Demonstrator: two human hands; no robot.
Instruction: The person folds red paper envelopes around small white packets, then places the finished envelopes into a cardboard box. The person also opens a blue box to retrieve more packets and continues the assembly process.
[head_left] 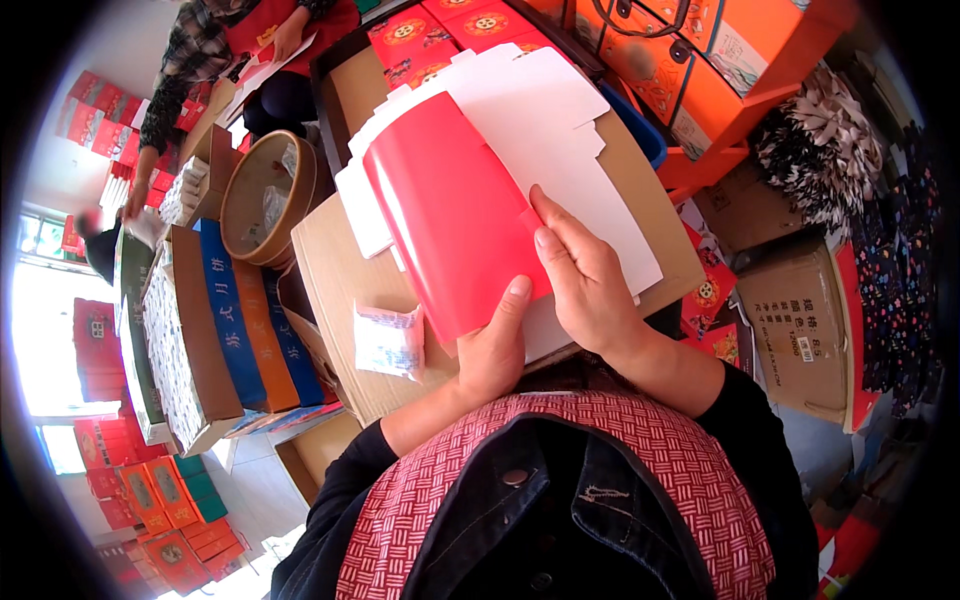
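A glossy red card box blank (455, 215) lies tilted over a pile of white die-cut card blanks (590, 175). At its near edge my left hand (492, 345) is closed, thumb on top and the other fingers hidden beneath. My right hand (585, 270) grips the right edge, where a narrow red flap bends, with fingers stretched along it. The pile rests on a brown cardboard sheet (325, 255). To the left of my left hand sits a small clear packet with white and blue contents (389, 340).
Open cartons of small white packets (172, 340) and a round tan bin (265, 200) stand at left. Red printed boxes (405, 35) lie beyond the pile. Orange boxes (660, 70) rise at far right, above a brown carton (800, 330). Another person's hand (290, 35) holds paper at far left.
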